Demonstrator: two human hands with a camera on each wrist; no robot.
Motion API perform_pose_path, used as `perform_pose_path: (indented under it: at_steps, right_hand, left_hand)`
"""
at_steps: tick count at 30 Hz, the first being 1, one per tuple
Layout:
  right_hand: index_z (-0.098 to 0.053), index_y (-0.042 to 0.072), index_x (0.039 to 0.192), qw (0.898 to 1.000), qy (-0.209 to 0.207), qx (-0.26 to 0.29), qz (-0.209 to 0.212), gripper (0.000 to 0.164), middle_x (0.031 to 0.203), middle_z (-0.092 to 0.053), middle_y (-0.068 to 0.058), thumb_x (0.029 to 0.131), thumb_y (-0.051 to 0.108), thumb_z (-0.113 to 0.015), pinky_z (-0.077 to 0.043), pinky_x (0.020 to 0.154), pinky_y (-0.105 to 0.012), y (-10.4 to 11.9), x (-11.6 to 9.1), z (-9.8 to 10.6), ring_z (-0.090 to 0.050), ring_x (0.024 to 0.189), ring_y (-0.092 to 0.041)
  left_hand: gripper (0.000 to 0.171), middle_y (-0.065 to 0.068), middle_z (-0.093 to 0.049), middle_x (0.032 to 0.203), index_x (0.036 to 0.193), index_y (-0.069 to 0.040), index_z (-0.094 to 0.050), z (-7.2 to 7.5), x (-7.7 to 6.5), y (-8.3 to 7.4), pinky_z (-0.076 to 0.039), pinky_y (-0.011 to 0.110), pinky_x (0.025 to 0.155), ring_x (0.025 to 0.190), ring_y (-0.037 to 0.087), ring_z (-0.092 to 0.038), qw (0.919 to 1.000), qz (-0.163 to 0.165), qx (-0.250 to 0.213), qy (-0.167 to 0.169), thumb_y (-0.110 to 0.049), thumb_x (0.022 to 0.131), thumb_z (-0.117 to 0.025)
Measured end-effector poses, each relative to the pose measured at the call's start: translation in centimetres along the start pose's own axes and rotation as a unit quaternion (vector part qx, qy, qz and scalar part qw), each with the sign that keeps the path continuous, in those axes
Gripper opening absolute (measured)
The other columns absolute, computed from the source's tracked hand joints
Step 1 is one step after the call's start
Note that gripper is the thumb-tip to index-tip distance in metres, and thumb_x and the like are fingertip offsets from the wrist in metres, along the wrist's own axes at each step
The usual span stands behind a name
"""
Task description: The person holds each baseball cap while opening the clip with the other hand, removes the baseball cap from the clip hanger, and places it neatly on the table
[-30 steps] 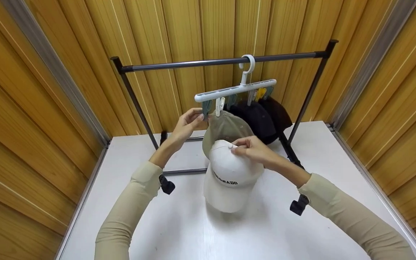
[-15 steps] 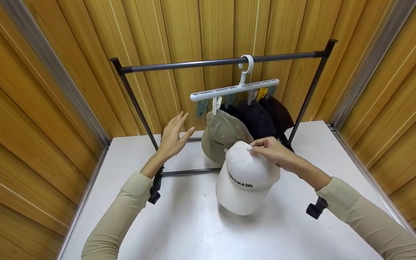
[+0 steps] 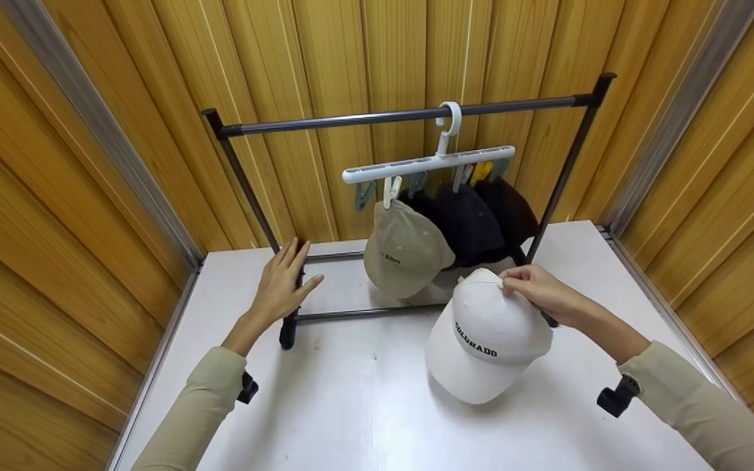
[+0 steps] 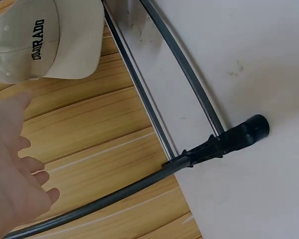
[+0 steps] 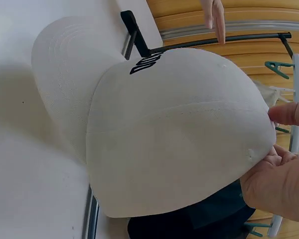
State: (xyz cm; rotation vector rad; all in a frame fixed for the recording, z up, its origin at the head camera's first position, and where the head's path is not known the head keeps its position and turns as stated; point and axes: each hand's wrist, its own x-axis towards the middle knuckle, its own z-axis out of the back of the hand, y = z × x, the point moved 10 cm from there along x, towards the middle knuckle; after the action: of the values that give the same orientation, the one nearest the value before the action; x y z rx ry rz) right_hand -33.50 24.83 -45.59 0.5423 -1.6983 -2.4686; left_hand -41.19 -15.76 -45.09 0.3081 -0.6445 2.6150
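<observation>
My right hand (image 3: 546, 294) pinches the crown of a white baseball cap (image 3: 489, 333) lettered COLORADO, and the cap hangs brim down in front of the rack. In the right wrist view the cap (image 5: 174, 134) fills the middle, thumb and fingers at its top. My left hand (image 3: 279, 284) is held with its fingers straight and nothing in it, near the rack's left leg. A light blue clip hanger (image 3: 429, 165) carries a khaki cap (image 3: 406, 248) in a white clip (image 3: 392, 192), with dark caps (image 3: 472, 222) to its right. At the hanger's left end a teal clip (image 3: 364, 195) dangles with no cap.
A dark metal rack (image 3: 351, 120) holds the hanger by its hook (image 3: 450, 119) and stands on a white tabletop (image 3: 364, 418). Its lower rails (image 3: 364, 314) run close above the surface. Wood-patterned panels (image 3: 324, 59) close off the back and both sides.
My left hand has let go of the teal clip and moved down and left. The white cap has come away from the hanger, moving right and toward me in my right hand.
</observation>
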Motion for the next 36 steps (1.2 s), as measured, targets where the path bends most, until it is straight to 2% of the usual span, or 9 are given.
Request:
perform_pose_path:
  at_steps: [5,8,11,14,17,20,24,31,36]
  right_hand:
    - [-0.057,0.012,0.091,0.999,-0.009,0.008,-0.034,0.008,0.099,-0.052,0.002,0.096,0.011,-0.051,-0.043,0.091,-0.033,-2.5,-0.1,1.3,-0.050,0.097,-0.013]
    - [-0.050,0.014,0.082,0.998,-0.019,0.022,-0.057,0.012,0.084,-0.044,0.004,0.094,0.011,-0.050,-0.043,0.073,-0.025,-4.3,0.0,2.1,-0.044,0.076,-0.008]
    - [-0.048,0.014,0.080,0.996,-0.015,0.042,-0.075,0.013,0.079,-0.042,0.005,0.092,0.010,-0.049,-0.044,0.064,-0.023,-6.1,0.1,2.8,-0.043,0.068,-0.006]
    - [-0.052,0.009,0.093,0.994,0.002,0.056,-0.094,0.005,0.089,-0.050,0.002,0.094,0.010,-0.047,-0.054,0.072,-0.029,-7.8,0.0,3.4,-0.055,0.080,-0.009]
    - [-0.050,-0.005,0.118,0.992,0.003,0.045,-0.121,0.028,0.101,-0.056,-0.003,0.096,0.013,-0.047,-0.060,0.076,-0.031,-9.7,-0.4,4.5,-0.063,0.087,-0.011]
    - [-0.028,-0.016,0.146,0.990,0.000,0.015,-0.141,0.061,0.123,-0.056,-0.020,0.100,0.020,-0.047,-0.062,0.079,-0.032,-11.2,-1.0,5.7,-0.067,0.094,-0.014]
    - [-0.004,-0.022,0.152,0.989,0.005,-0.017,-0.147,0.079,0.146,-0.037,-0.038,0.105,0.025,-0.046,-0.061,0.087,-0.035,-12.8,-1.6,6.8,-0.067,0.105,-0.018]
    - [-0.018,-0.021,0.149,0.990,-0.005,-0.029,-0.141,0.070,0.133,-0.053,-0.026,0.106,0.025,-0.048,-0.060,0.083,-0.032,-14.1,-1.6,7.9,-0.066,0.102,-0.015]
    - [-0.022,-0.020,0.149,0.989,-0.011,-0.046,-0.138,0.069,0.130,-0.058,-0.025,0.106,0.026,-0.050,-0.060,0.084,-0.033,-14.4,-1.9,8.5,-0.067,0.102,-0.016]
  left_hand:
    - [0.076,0.027,-0.025,0.166,0.160,-0.006,-0.033,0.1,-0.8,1.1,-0.020,0.068,0.122,0.155,0.045,-0.024,0.9999,0.004,-0.001,-0.012,-0.039,0.099,-0.065]
    - [0.076,0.026,-0.026,0.166,0.160,-0.005,-0.033,0.1,-1.1,1.5,-0.020,0.068,0.122,0.155,0.045,-0.024,0.9999,0.012,0.002,-0.012,-0.039,0.099,-0.065]
    - [0.076,0.027,-0.026,0.165,0.159,-0.004,-0.033,-0.1,-1.4,1.8,-0.020,0.068,0.122,0.154,0.046,-0.025,0.9998,0.016,0.010,-0.011,-0.038,0.099,-0.065]
    - [0.076,0.028,-0.027,0.165,0.159,-0.004,-0.034,-0.2,-1.6,2.0,-0.020,0.068,0.122,0.153,0.048,-0.026,0.9997,0.017,0.015,-0.012,-0.037,0.099,-0.066]
    - [0.075,0.029,-0.027,0.164,0.158,-0.003,-0.034,-0.3,-1.8,2.2,-0.020,0.068,0.122,0.153,0.048,-0.026,0.9997,0.020,0.012,-0.011,-0.036,0.099,-0.066]
    - [0.074,0.030,-0.027,0.164,0.158,-0.002,-0.035,-0.5,-2.0,2.4,-0.021,0.068,0.122,0.153,0.048,-0.026,0.9997,0.021,0.011,-0.009,-0.035,0.099,-0.066]
    - [0.074,0.031,-0.029,0.163,0.157,0.000,-0.036,-0.6,-2.3,2.7,-0.021,0.069,0.121,0.152,0.049,-0.026,0.9997,0.020,0.010,-0.009,-0.033,0.099,-0.067]
    - [0.074,0.030,-0.030,0.163,0.157,-0.001,-0.036,-0.5,-2.4,3.0,-0.018,0.067,0.123,0.154,0.046,-0.024,0.9995,0.021,0.023,-0.004,-0.034,0.099,-0.066]
    - [0.073,0.029,-0.030,0.163,0.157,-0.002,-0.037,-0.5,-2.3,3.0,-0.017,0.066,0.124,0.155,0.045,-0.023,0.9990,0.022,0.038,0.000,-0.035,0.099,-0.066]
